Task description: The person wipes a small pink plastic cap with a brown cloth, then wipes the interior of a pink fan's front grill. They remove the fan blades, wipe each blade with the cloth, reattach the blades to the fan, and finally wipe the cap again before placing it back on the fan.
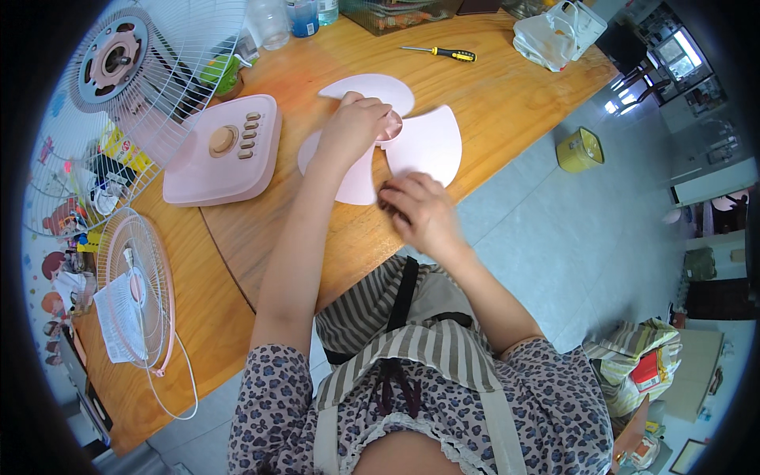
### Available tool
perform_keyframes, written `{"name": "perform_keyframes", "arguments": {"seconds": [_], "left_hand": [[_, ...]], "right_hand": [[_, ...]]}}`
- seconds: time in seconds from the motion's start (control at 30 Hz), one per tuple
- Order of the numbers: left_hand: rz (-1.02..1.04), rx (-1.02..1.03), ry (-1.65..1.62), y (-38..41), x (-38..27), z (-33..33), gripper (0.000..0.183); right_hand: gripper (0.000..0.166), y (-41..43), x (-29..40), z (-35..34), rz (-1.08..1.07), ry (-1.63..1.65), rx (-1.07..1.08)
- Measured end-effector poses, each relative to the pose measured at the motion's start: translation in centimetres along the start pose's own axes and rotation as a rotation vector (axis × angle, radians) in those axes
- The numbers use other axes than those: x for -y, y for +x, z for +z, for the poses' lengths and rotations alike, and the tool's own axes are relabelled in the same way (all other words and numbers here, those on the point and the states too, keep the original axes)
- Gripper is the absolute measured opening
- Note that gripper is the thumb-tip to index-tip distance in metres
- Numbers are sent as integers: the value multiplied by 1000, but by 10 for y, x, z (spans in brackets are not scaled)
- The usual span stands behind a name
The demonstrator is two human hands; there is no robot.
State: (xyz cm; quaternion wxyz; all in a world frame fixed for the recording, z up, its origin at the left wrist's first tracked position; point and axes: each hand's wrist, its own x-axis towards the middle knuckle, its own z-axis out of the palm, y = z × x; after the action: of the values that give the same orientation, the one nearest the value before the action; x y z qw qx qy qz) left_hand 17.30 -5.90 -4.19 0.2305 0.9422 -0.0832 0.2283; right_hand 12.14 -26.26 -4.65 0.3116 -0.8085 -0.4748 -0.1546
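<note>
A pink plastic fan blade [424, 145] with broad petals lies on the wooden table [356, 237]. My left hand [356, 124] reaches over it, with its fingers gripping the raised hub [390, 127]. Close to the blade's lower edge, at the table's edge, is my right hand [418, 208], blurred, its fingers curled; something dark shows beneath the fingertips, but I cannot tell whether it is held. The pink fan base [222, 151] with a knob and several buttons is to the left. Above it stands the fan's rear wire grille [163, 77] around the motor shaft [124, 60].
The front grille [160, 285] lies at the lower left, with a paper sheet [119, 320] and a white cord [193, 380]. A yellow-black screwdriver [454, 54] rests farther back, near a plastic bag [546, 41]. Bottles [303, 18] and a potted plant [222, 74] stand behind. A yellow bin [579, 149] is on the floor.
</note>
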Motion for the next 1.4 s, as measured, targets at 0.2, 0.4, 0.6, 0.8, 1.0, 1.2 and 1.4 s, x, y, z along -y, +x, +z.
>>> {"name": "perform_keyframes", "arguments": {"seconds": [0.2,0.4,0.6,0.8,1.0,1.2,1.4], "left_hand": [[-138,110,-6,-2,1,-30,27],[-75,8,-100,-3,13,-23,27],[-106,-24,-32,3,-7,-19,36],[124,-33,24,0,-8,10,47],[75,-1,71,-4,-3,29,44],[66,-48,118,-6,-5,30,40],[56,18,106,-1,-7,23,40]], "right_hand": [[33,12,-75,-9,18,-90,-40],[34,36,-156,-26,-99,-86,58],[45,54,-215,-43,15,-331,76],[33,53,-177,-72,623,313,-437],[37,31,-109,-28,167,-55,-345],[55,2,-28,7,188,-441,-163],[54,-14,-5,13,121,-296,-82]]}}
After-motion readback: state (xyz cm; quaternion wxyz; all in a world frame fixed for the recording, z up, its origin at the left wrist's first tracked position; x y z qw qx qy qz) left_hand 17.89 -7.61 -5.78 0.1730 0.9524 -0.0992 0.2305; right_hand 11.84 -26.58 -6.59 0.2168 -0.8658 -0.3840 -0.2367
